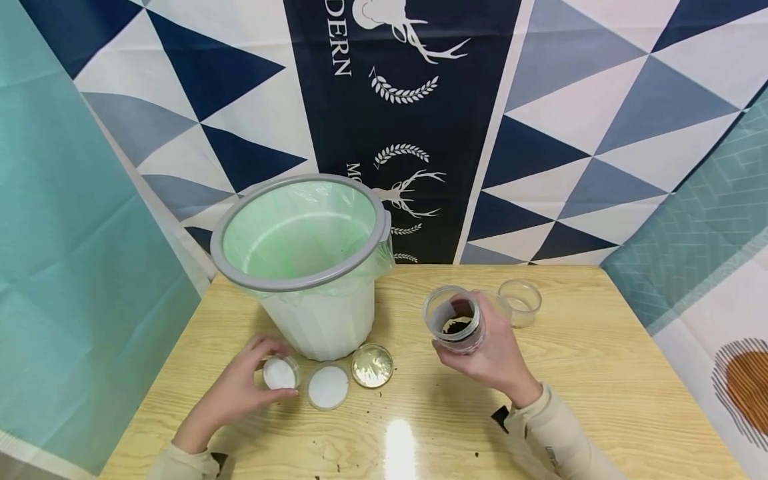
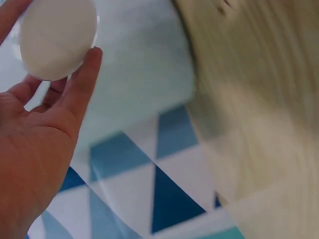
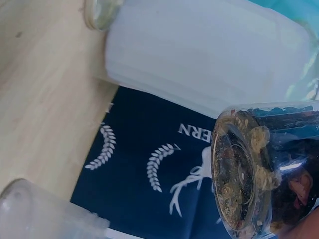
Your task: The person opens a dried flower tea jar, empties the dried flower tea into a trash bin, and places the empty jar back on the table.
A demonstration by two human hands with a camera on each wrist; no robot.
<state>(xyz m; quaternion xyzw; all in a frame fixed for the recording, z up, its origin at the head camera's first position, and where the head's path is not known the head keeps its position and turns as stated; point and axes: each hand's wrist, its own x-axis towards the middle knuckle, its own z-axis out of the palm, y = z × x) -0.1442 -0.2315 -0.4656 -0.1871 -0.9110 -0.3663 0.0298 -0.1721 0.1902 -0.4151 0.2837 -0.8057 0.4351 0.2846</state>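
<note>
Head view: right hand (image 1: 489,350) grips the clear plastic jar (image 1: 454,326) with brown residue beside the white bin (image 1: 309,267); left hand (image 1: 243,390) pinches a small white lid (image 1: 279,374); tilted jar may spill crumbs.

It looks like a staged recording corner, not a real home: patterned cloth backdrops (image 1: 420,100) hang around one small wooden table (image 1: 600,373) carrying a lined waste bin (image 1: 300,267).

White bin (image 1: 318,313), grey rim; green liner (image 1: 300,227); navy-triangled backdrop (image 1: 570,133).

Right hand (image 1: 489,347) grips jar (image 1: 454,320); left hand (image 1: 240,390) pinches white lid (image 1: 280,374) beside bin (image 1: 306,267).
</note>
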